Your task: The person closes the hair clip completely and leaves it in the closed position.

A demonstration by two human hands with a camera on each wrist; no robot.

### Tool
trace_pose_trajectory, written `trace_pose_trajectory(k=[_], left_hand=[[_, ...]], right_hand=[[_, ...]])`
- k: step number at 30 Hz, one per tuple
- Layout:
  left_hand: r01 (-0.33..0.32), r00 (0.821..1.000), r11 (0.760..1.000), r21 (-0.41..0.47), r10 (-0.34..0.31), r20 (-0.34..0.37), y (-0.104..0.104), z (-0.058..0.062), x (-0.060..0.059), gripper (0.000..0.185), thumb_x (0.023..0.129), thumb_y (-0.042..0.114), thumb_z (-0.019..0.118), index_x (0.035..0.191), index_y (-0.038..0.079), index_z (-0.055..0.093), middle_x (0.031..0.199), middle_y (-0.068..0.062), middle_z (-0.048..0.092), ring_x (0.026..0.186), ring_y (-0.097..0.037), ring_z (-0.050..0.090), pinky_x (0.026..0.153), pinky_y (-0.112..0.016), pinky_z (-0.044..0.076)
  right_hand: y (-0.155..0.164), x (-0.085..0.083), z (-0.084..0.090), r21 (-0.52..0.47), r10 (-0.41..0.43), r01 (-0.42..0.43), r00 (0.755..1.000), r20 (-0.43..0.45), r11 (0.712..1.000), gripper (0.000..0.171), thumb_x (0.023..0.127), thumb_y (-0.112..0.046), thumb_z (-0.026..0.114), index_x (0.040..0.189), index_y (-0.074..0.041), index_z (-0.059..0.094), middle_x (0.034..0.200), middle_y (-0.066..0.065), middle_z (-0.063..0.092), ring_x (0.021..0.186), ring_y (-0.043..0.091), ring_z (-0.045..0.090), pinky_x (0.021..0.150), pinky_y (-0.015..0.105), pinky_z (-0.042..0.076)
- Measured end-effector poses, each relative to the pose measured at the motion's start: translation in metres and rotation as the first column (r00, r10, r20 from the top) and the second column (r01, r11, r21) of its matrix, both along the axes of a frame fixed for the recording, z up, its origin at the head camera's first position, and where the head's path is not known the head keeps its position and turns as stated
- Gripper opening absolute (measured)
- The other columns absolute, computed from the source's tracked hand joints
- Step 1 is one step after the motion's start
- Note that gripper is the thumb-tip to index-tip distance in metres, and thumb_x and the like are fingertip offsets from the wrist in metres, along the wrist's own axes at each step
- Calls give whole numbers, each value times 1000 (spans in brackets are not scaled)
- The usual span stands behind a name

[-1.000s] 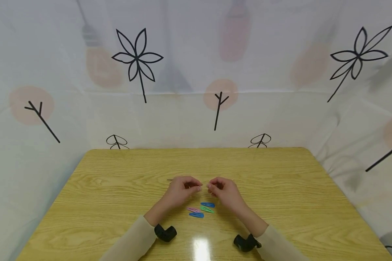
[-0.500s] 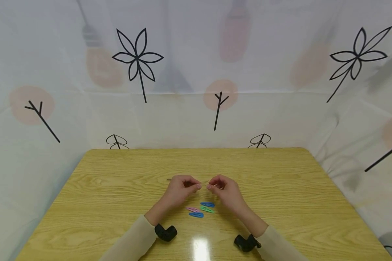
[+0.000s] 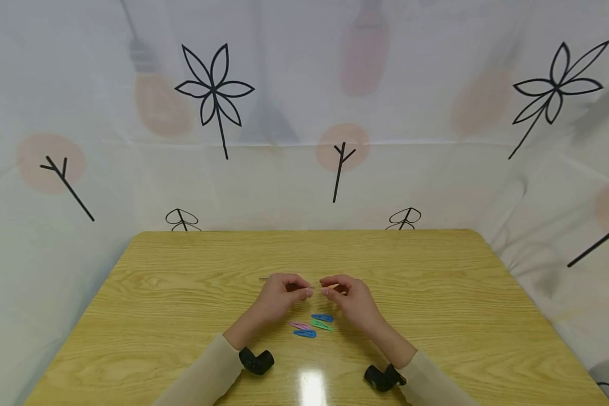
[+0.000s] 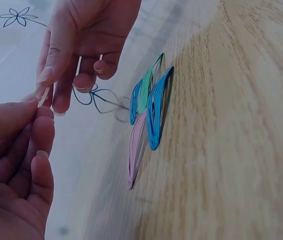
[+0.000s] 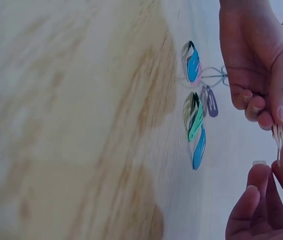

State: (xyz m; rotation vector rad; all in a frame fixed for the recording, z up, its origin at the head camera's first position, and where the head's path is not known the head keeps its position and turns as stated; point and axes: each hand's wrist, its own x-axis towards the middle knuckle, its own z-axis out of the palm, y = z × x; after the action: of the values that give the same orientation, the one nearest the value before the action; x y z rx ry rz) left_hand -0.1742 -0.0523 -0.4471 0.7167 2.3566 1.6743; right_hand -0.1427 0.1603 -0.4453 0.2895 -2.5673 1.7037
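Note:
A thin cream snap hair clip [image 5: 279,136] spans the gap between both hands, just above the table. My left hand [image 3: 279,295] pinches one end of it between thumb and fingers. At the other end, the thumb and index finger of my right hand [image 3: 352,299] hold it; the fingertips partly hide it. Below the hands lie two blue hair clips [image 3: 305,334], a green hair clip [image 3: 322,325] and a pink hair clip [image 4: 135,150], close together. A dark purple hair clip [image 5: 211,102] lies beyond them, mostly behind the left hand in the head view.
The wood-grain table [image 3: 182,270] extends around the hands. A white curtain with printed flowers [image 3: 264,186] encloses its back and sides. A black wrist device [image 3: 256,361] sits on the left wrist, and another black wrist device [image 3: 383,378] on the right.
My right index finger has shifted left and sits a little apart from the thumb. The left hand stays nearly still, and the clips on the table have not moved.

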Motion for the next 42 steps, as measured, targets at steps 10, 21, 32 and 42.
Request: trace_pose_trajectory(k=[10,21,32,42], left_hand=[[16,1000,1000,8,-16,10,0,-1,0,17,96,19,69,99,4,76,88,-10,72,81,-32,66,67,-30,53],[39,997,999,34,-41,59,0,-1,2,17,95,16,69,101,1,76,90,-13,72,82,-32,67,70,-40,55],[78,993,994,81,-85,84,-2,-2,2,15,97,12,67,101,0,75,90,-8,72,83,-37,66,74,-47,54],[117,990,989,93,-124,72,-4,-3,1,15,97,13,67,99,0,74,90,-10,72,82,-39,65,75,-44,55]], right_hand=[[0,0,2,3,-19,19,999,46,1000,8,94,-9,70,97,-4,75,85,7,68,73,17,56,59,25,44],[0,4,4,10,-3,2,999,51,1000,7,95,-6,68,92,-3,73,85,13,67,73,20,56,61,25,43],[6,5,2,-40,72,-70,995,63,997,9,95,-8,67,93,-1,72,89,17,66,78,27,59,65,27,47],[8,5,2,-58,125,-121,991,54,991,9,96,-7,67,95,0,71,91,18,67,82,31,61,69,30,50]])
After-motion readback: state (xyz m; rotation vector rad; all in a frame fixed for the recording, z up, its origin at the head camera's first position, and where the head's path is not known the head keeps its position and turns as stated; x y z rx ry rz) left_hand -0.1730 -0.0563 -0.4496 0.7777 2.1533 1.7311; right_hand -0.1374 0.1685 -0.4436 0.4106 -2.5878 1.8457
